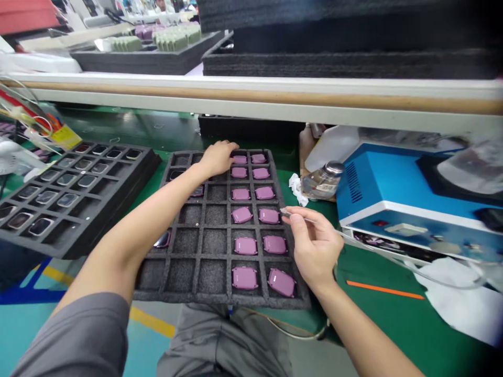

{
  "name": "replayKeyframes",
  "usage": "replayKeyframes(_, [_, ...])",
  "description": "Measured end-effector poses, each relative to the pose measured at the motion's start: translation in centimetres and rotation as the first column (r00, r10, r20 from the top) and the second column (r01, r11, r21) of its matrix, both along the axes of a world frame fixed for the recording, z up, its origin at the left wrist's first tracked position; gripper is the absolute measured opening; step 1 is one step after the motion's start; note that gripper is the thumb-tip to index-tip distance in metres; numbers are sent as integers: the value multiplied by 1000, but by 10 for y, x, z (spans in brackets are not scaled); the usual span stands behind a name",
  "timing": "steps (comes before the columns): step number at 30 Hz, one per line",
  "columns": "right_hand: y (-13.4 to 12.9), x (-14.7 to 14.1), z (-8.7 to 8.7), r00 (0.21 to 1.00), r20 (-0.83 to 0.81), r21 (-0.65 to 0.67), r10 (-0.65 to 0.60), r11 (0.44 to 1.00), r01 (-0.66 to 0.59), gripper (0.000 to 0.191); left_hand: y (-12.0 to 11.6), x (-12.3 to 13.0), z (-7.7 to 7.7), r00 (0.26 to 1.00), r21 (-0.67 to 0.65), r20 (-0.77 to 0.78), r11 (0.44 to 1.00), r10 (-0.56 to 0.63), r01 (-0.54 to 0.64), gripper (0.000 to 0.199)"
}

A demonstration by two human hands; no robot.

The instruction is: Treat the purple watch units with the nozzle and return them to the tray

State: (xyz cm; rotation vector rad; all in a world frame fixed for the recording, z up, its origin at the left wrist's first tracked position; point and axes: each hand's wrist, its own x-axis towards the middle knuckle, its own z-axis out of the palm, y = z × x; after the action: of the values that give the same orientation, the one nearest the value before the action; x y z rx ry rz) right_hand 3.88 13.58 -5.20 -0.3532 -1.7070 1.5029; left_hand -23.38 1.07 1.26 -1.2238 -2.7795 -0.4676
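Observation:
My left hand reaches across to the far row of a black foam tray, beside a purple watch case. Its fingertips are partly hidden, so any grip there is unclear. My right hand pinches a thin pen-like tool with a clear tube trailing from its back end. The tool's tip is at the tray's right side, close to another purple watch case. Purple cases fill the two right columns, some lying askew. Dark-faced pieces sit at the left, partly behind my left forearm.
At left, another foam tray holds several watch screens. To the right stand a glass bottle, a blue machine, an orange stick and white cloth. A shelf edge crosses above the bench, with stacked trays on it.

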Motion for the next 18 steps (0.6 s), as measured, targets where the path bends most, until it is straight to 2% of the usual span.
replayKeyframes(3, [-3, 0, 5, 999, -38, -63, -22, 998, 20, 19, -54, 28, 13, 995, -140, -94, 989, 42, -55, 36])
replayKeyframes(6, [-5, 1, 10, 999, -33, -101, -20, 995, 17, 23, -104, 59, 12, 988, -303, -113, 944, 101, -131, 33])
replayKeyframes(8, [-6, 2, 10, 1000, -24, -102, -10, 995, 8, 24, -123, 72, 7, 984, -320, -122, 933, 133, -166, 37])
replayKeyframes(11, [-7, 2, 8, 999, -34, -123, -5, 992, 1, 25, -128, 79, 3, 985, -285, -127, 947, 114, -146, 35])
replayKeyframes(13, [-7, 2, 6, 999, -46, -139, -12, 990, 6, 26, -117, 81, 7, 989, -178, -92, 976, 113, -128, 32])
replayKeyframes(15, [-7, 1, 6, 998, -58, -142, -12, 990, 4, 25, -98, 88, 13, 993, 61, 47, 992, 108, -111, 31])
replayKeyframes(16, [-6, 1, 6, 998, -66, -140, -9, 990, -1, 24, -85, 94, 15, 985, 211, 161, 972, 68, -102, 31])
replayKeyframes(18, [-5, 0, 7, 996, -87, -131, -2, 991, -9, 21, -56, 112, 13, 909, 476, 408, 870, -86, -131, 31])
